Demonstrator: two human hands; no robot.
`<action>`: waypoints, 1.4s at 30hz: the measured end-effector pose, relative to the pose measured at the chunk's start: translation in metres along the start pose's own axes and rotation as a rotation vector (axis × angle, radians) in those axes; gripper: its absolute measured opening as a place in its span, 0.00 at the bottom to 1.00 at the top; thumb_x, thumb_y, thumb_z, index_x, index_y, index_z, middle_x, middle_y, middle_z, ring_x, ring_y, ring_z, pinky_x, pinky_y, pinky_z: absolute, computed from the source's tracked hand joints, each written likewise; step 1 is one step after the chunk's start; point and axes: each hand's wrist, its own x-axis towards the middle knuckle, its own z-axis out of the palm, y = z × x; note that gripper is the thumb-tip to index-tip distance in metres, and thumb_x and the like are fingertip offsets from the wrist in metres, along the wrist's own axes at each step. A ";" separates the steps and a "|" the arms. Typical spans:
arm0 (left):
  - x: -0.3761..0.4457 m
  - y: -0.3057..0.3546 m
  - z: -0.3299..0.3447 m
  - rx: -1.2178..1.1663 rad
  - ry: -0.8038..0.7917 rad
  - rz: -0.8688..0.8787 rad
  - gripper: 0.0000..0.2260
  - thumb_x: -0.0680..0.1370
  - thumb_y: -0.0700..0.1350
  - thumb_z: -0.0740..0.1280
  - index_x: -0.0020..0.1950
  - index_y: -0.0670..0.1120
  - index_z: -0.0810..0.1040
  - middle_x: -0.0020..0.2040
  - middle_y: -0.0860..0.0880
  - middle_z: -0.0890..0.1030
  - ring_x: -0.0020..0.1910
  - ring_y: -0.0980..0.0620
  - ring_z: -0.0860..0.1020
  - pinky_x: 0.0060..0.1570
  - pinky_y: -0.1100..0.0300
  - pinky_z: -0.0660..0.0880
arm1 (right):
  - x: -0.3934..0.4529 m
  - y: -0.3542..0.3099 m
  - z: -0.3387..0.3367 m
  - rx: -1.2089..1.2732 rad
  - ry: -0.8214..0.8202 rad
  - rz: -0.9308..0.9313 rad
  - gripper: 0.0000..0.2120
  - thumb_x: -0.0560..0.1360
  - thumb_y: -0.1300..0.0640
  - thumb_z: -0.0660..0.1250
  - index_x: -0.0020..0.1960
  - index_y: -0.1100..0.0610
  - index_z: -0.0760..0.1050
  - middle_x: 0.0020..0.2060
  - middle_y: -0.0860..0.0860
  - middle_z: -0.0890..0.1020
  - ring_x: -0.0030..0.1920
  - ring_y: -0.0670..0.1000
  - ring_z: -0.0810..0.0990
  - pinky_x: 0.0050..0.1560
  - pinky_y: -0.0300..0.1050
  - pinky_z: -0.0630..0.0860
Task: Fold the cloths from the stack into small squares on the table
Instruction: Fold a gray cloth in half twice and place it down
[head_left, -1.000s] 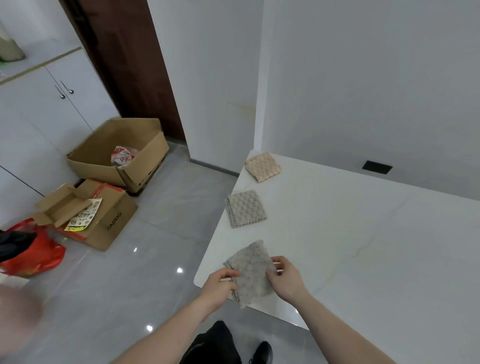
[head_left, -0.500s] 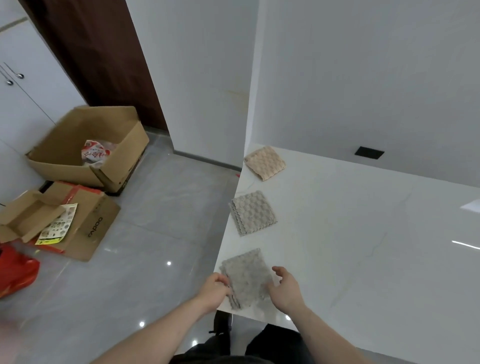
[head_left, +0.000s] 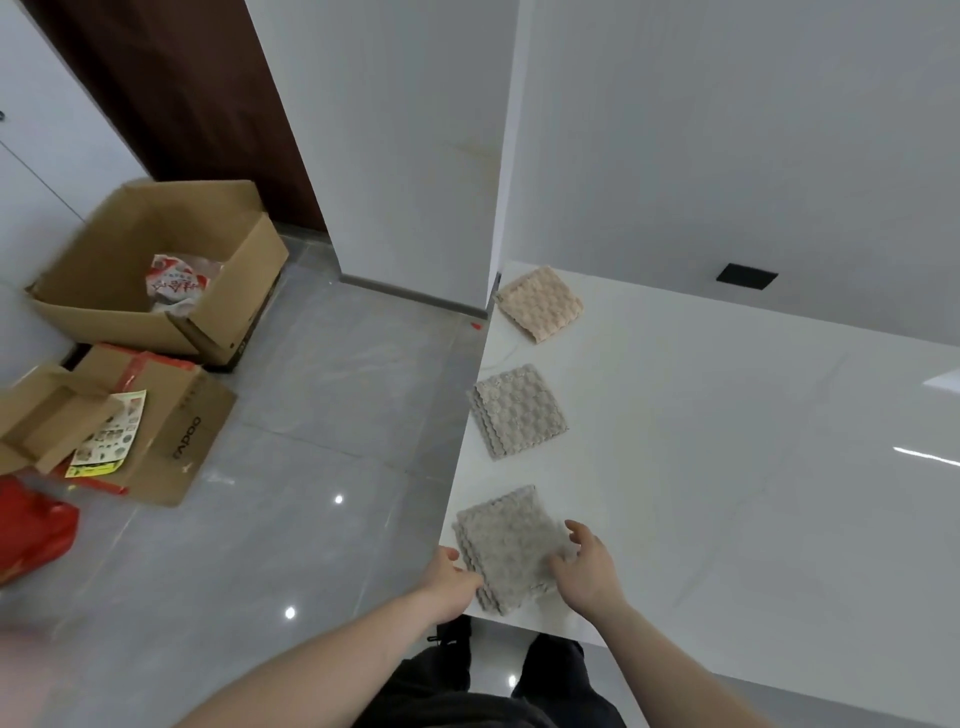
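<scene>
Three folded textured cloths lie in a row along the left edge of the white table (head_left: 727, 467). The nearest grey cloth (head_left: 506, 543) rests flat at the table's near left corner. My left hand (head_left: 449, 584) touches its left near edge with fingers curled. My right hand (head_left: 584, 566) rests at its right near edge, fingers spread apart. A second grey folded cloth (head_left: 517, 410) sits farther along the edge. A beige folded cloth (head_left: 540, 302) lies at the far left corner, next to the wall.
Left of the table is grey tiled floor with an open cardboard box (head_left: 156, 270), flattened boxes (head_left: 140, 421) and a red bag (head_left: 31, 530). A white wall pillar (head_left: 405, 156) stands behind the table corner. A black socket (head_left: 746, 275) sits at the table's back.
The nearest grey cloth was held up between both hands a second ago; now it lies flat on the table corner and my fingers have loosened from it. The view has shifted right.
</scene>
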 end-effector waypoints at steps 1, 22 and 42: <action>0.001 0.001 0.002 -0.017 -0.005 -0.003 0.30 0.78 0.45 0.69 0.77 0.45 0.59 0.60 0.48 0.75 0.51 0.54 0.76 0.44 0.63 0.72 | 0.002 -0.001 0.001 -0.009 -0.009 0.003 0.30 0.77 0.57 0.64 0.78 0.54 0.63 0.71 0.55 0.72 0.66 0.56 0.76 0.63 0.47 0.73; 0.008 0.020 -0.031 0.213 0.095 0.155 0.33 0.77 0.48 0.69 0.78 0.46 0.59 0.59 0.50 0.74 0.52 0.53 0.77 0.44 0.63 0.74 | -0.011 -0.006 0.024 0.258 -0.089 0.192 0.29 0.76 0.56 0.70 0.75 0.54 0.66 0.60 0.52 0.78 0.54 0.51 0.80 0.48 0.40 0.72; 0.000 -0.005 -0.037 0.888 0.133 0.748 0.31 0.79 0.47 0.63 0.81 0.53 0.56 0.82 0.52 0.51 0.79 0.49 0.54 0.77 0.52 0.61 | -0.032 -0.005 0.025 -0.256 -0.049 -0.300 0.38 0.73 0.49 0.70 0.78 0.43 0.56 0.74 0.46 0.58 0.68 0.53 0.72 0.63 0.46 0.76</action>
